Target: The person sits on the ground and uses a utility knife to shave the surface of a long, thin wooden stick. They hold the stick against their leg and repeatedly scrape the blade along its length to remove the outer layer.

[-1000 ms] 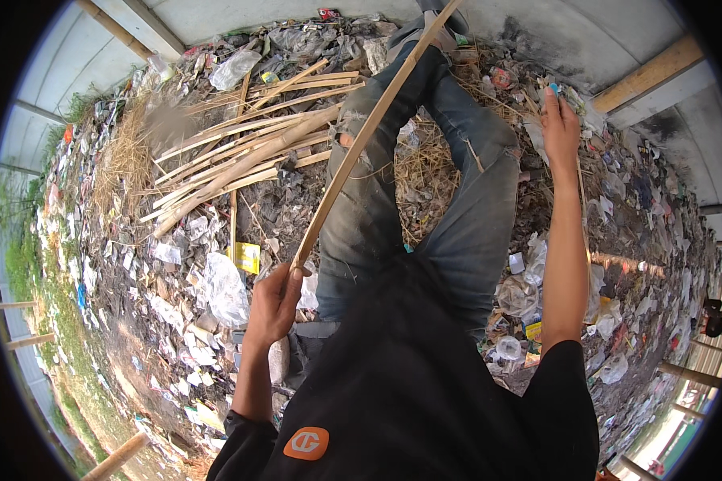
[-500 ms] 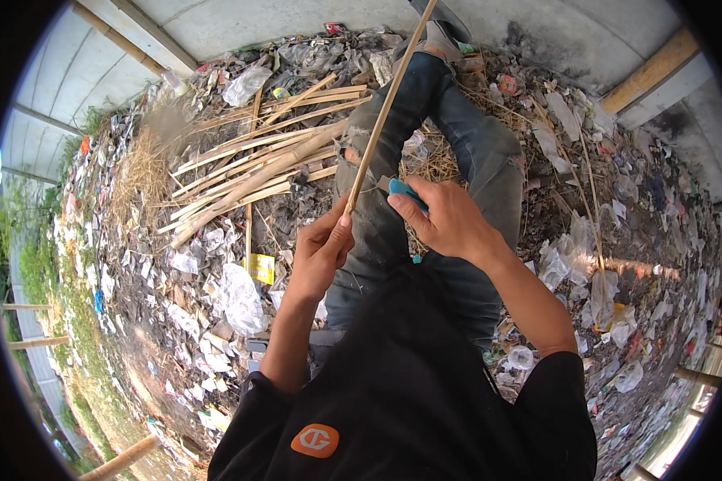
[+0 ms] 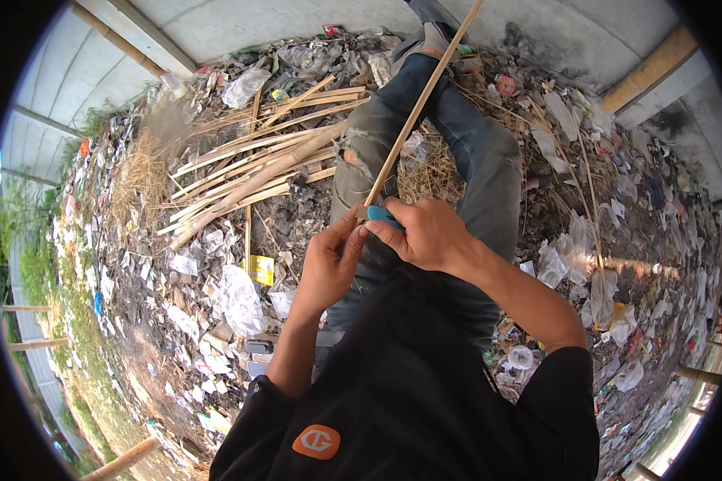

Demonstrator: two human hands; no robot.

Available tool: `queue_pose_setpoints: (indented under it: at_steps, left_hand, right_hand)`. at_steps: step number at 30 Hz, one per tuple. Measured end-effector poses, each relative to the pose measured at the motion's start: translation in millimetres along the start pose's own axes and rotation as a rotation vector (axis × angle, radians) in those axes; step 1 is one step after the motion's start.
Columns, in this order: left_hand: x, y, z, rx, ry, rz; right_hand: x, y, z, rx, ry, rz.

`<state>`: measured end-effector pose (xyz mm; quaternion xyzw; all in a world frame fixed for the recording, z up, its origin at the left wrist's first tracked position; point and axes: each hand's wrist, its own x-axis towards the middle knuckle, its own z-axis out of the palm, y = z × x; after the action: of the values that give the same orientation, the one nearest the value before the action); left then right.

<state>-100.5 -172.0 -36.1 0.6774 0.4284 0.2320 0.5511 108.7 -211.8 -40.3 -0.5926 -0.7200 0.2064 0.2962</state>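
Note:
My left hand [image 3: 333,255] is closed round the lower end of a long, thin bamboo strip [image 3: 415,112], which slants up and to the right over my legs. In my right hand [image 3: 431,234] is a knife with a blue handle [image 3: 383,216]. Its short blade meets the strip right at the left fingertips, so the two hands almost touch. The strip's bottom end is hidden by the left fingers. Both hands are above my lap, in front of my dark jeans [image 3: 483,188].
A heap of split bamboo strips [image 3: 241,172] lies on the ground to the left, with a rounder pole [image 3: 257,186] among them. Litter and plastic scraps [image 3: 241,297] cover the soil. A grey wall [image 3: 297,20] with bamboo posts [image 3: 650,70] stands at the far side.
The knife has come left and down onto the strip beside my left fingers. My left hand has shifted slightly right and down, and the strip now leans more to the right.

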Motion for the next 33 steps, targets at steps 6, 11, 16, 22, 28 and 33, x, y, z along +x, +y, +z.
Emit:
queue_pose_setpoints:
  at_steps: [6,11,16,22,28,33]
  left_hand:
    - [-2.0,2.6,-2.1,0.230,0.100,0.032]
    - [-40.3,-7.8,-11.1,0.283,0.067,-0.047]
    - [-41.7,-20.5,-7.1,0.288,0.059,-0.026]
    - [-62.8,-32.9,-36.3,0.323,0.016,0.088]
    - [-52.1,-26.2,-39.6,0.314,0.013,-0.061]
    - [-50.5,-26.8,-44.2,0.315,-0.017,-0.093]
  right_hand:
    - [9.2,14.4,7.0,-0.125,0.040,-0.004]
    - [43.8,73.7,-53.1,-0.122,0.226,0.237]
    - [43.2,100.3,-54.9,-0.257,0.239,0.250]
    - [37.5,148.7,-86.4,-0.257,0.322,0.260]
    - [50.9,138.6,-87.0,-0.262,0.419,0.277]
    - [45.8,135.8,-82.6,-0.443,0.436,0.291]
